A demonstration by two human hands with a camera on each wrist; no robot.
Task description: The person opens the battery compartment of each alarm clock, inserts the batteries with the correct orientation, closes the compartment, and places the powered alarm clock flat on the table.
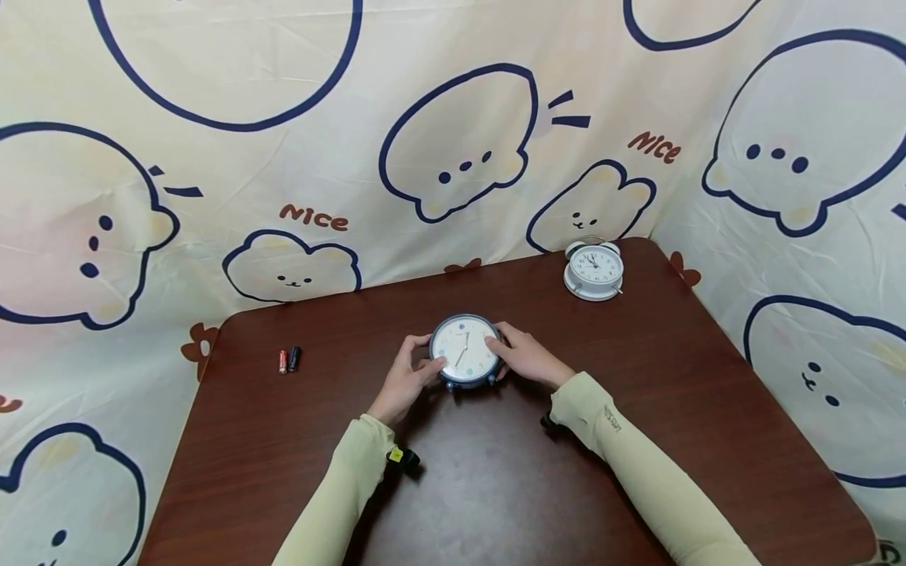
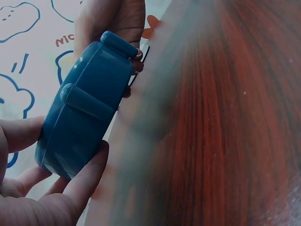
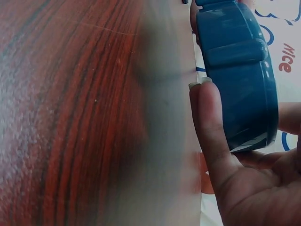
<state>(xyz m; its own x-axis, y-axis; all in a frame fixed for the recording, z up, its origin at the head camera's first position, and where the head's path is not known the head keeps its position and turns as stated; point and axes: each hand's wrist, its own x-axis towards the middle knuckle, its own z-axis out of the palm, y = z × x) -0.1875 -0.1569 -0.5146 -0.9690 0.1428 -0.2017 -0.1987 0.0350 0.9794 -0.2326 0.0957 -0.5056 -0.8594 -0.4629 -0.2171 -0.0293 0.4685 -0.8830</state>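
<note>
Blue, glossy-cased round clock (image 1: 460,346) sits between both hands, white dial turned up at the head camera, two stubby feet (image 1: 450,386) on the side nearest the person. Left hand (image 1: 406,381) is on the clock's left edge, right hand (image 1: 527,358) on its right edge, so the clock is directly in each grasp. Left: holding the case, thumb on the lower-left rim of the dial, fingers wrapped round to the back per left wrist view. Right: same kind of hold, thumb over the dial's right side, fingers behind the case. Can't tell if any part of the case touches the table (image 1: 340,424). Arm pose: both forearms reach forward from the near side and angle inward to the clock; pale yellow-green sleeves (image 1: 340,487) run down to the wrists, lettering on the right one. Dark wrist unit (image 1: 405,458) under the left cuff, yellow tag on it. Well left of the clock: red battery (image 1: 283,362) and dark battery (image 1: 294,359), side by side. Behind and well right of it: white alarm clock (image 1: 594,267), upright. Bear-print cloth (image 1: 425,251) hangs beyond the clock, past the table edge.
</note>
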